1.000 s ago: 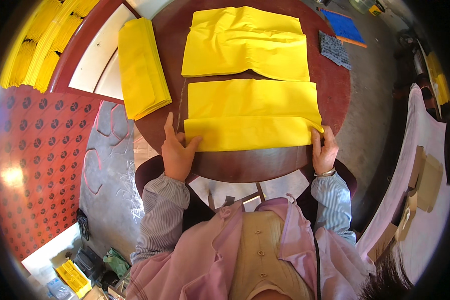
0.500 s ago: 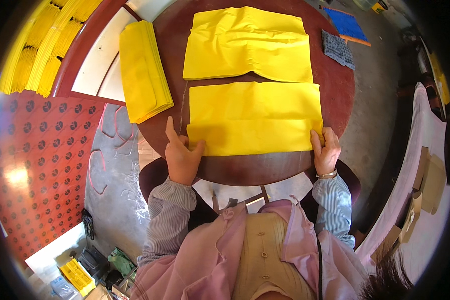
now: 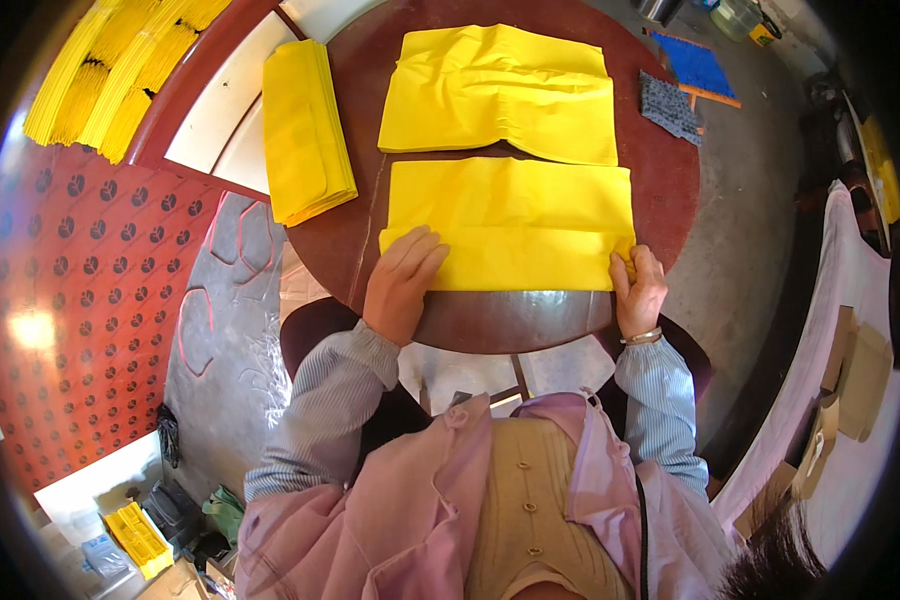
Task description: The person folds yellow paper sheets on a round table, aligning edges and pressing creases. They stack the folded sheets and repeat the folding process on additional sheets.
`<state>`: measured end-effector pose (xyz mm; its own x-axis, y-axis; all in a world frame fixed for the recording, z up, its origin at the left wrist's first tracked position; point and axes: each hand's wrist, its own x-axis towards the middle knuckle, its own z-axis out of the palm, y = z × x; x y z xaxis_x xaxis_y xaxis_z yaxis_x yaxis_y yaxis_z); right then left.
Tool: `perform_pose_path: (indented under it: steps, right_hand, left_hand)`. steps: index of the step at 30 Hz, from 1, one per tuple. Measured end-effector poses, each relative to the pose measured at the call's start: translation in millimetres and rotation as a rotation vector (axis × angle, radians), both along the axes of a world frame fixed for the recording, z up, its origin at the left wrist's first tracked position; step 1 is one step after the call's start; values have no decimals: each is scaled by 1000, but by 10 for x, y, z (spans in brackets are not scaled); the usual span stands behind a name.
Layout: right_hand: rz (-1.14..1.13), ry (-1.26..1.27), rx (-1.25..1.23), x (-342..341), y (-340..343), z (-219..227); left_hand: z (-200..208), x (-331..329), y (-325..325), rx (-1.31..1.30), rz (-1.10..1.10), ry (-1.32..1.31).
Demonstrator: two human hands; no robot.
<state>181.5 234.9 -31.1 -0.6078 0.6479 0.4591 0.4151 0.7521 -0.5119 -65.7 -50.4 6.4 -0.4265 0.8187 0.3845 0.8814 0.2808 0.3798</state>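
Left hand (image 3: 402, 283) lies flat and open on the folded yellow sheet (image 3: 510, 225); right hand (image 3: 638, 290) pinches its corner on the round surface (image 3: 510, 320)

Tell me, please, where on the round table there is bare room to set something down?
Bare wood shows between the stack and the near sheet, along the near rim of the table between the left hand and right hand, and right of the far sheet by the grey cloth. The middle is crowded.

Yellow sheet (image 3: 515, 228) hides the right hand's fingers (image 3: 625, 268).
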Motion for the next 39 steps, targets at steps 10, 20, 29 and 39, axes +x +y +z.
perform_pose_path:
  steps: [10, 20, 29, 39]
  right_hand:
    - [-22, 54, -47, 43, -20, -7]
    - [-71, 165, -139, 39, -45, -82]
    - [-217, 5, 171, -25, -219, 261]
    - [249, -410, 126, -760, -992, 95]
  left_hand:
    - [-155, 514, 469, -64, 253, -52]
    - [-228, 639, 576, -259, 375, 98]
    - [-348, 627, 576, -237, 376, 146]
    - [-414, 616, 600, -388, 415, 136]
